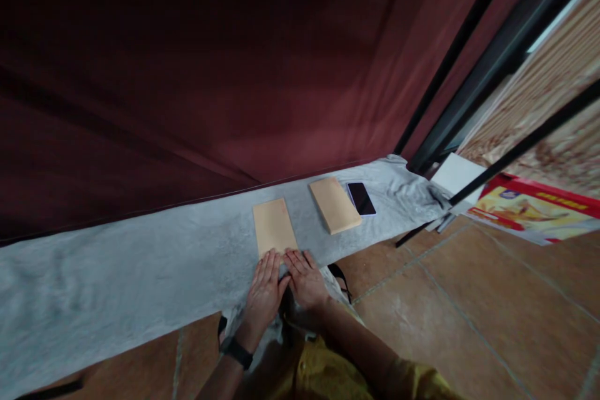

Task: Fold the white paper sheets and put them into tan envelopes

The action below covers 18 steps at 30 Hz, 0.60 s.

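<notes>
A tan envelope (pixel 274 225) lies flat on a long grey cloth (pixel 140 262) spread over the floor. My left hand (pixel 263 290) and my right hand (pixel 305 276) rest side by side at its near end, palms down, fingers stretched out and fingertips touching the envelope's near edge. A dark band sits on my left wrist. A second stack of tan envelopes (pixel 334 204) lies further right on the cloth, with a dark phone (pixel 360 199) beside it.
A dark red fabric wall (pixel 187 75) rises behind the cloth. Black metal poles (pixel 450 56) stand at the right. A white sheet (pixel 457 174) and a red-yellow printed poster (pixel 534 209) lie on the brown tiled floor (pixel 469 312).
</notes>
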### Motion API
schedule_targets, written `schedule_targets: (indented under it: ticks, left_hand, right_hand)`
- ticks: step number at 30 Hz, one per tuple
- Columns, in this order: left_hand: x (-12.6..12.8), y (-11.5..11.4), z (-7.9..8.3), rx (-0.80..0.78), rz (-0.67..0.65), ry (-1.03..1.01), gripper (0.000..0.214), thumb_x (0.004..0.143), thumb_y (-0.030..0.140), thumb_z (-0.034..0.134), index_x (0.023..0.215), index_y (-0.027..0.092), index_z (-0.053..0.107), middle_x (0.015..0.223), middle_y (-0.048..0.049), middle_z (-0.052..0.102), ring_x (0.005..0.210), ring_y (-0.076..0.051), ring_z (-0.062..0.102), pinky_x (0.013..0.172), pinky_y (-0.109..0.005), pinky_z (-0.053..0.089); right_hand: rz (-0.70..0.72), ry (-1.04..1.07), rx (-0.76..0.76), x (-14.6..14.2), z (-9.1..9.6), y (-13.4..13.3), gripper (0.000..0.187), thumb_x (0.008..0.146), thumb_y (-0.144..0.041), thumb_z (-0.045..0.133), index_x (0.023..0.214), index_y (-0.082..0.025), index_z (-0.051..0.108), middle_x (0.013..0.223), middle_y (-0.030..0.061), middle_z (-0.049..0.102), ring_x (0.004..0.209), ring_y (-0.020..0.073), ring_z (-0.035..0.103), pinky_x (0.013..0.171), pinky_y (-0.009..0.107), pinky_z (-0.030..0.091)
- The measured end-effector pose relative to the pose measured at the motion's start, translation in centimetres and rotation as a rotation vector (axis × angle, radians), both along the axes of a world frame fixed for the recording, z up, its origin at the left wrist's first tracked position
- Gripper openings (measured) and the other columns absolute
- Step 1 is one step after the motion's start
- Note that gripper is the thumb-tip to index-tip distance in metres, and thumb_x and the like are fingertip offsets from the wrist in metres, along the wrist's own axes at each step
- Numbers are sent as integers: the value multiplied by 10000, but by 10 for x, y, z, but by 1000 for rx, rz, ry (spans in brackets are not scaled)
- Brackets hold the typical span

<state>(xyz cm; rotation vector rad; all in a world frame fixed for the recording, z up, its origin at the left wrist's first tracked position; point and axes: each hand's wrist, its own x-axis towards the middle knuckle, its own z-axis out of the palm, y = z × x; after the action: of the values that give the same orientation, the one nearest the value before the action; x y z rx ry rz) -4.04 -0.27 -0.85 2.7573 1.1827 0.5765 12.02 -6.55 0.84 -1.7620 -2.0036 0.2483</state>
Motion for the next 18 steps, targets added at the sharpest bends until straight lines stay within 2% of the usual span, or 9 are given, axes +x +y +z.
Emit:
schedule_targets:
  ticks: [4,7,12,18]
  left_hand:
    - [-13,0,-4,58,-59,56,598,1020,402,409,1566,159,382,1621,-163,393,1521,-297,334,1209,-521,369]
    - [-14,1,-7,105,-51,89,563,1022,398,413,1534,166,446,1617,-171,397,1515,-317,345,1193,-528,384]
    - [-11,3,-12,155,-39,102,545,1014,430,442,1492,177,513,1601,-186,419,1487,-337,393,1164,-529,416]
    - [-12,4,-13,178,-31,87,521,1017,412,452,1502,231,504,1593,-155,444,1476,-315,416,1147,-515,439]
  right_hand:
    - [-32,61,21,4,-2,6,502,1010,-241,483,1508,-177,497,1542,115,511,1443,267,456,1247,506,288]
    - [-32,97,47,11,4,19,434,1026,-256,485,1449,-202,566,1487,101,575,1392,249,519,1227,491,332]
    - [15,76,48,21,16,41,412,1057,-323,462,1437,-206,572,1516,84,550,1418,217,487,1222,452,346]
    - [-18,0,44,20,11,47,428,1070,-343,434,1465,-218,542,1545,76,517,1435,210,465,1223,447,336]
